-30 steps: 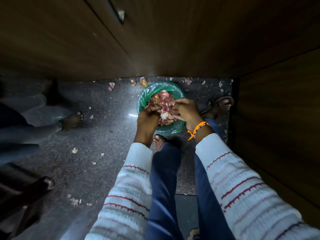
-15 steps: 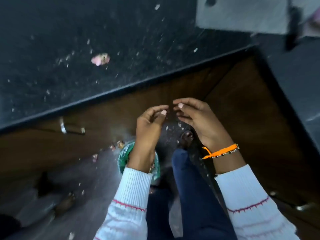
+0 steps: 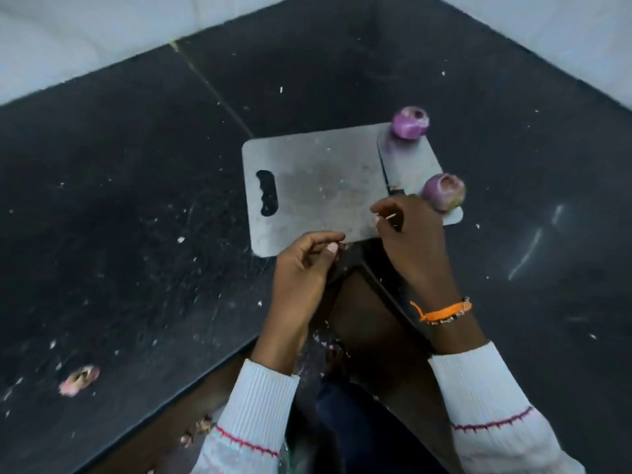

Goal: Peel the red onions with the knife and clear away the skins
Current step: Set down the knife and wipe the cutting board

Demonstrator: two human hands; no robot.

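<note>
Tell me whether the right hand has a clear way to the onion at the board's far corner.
Probably yes. The right hand is at the knife handle, and only bare cutting board and the flat blade lie between it and the far onion.

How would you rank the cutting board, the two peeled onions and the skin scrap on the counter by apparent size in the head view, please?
1. Cutting board
2. Far onion and near onion: alike, unranked
3. Skin scrap
</note>
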